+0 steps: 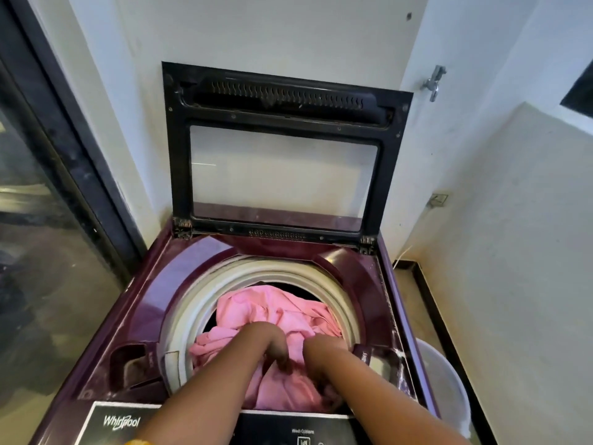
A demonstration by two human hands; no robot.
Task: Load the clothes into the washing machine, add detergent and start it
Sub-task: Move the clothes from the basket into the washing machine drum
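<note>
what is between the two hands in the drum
Only a bunched fold of the pink cloth lies between the left hand and right hand; the head view shows it.

Bare forearms extended forward, left hand (275, 348) and right hand (318, 361) close together, fingers curled downward.

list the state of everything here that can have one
lid, open, standing upright
drum, holds the clothes
clothes, pink, bunched up
left hand, grips the clothes
right hand, fingers sunk in the clothes, grip unclear
</note>
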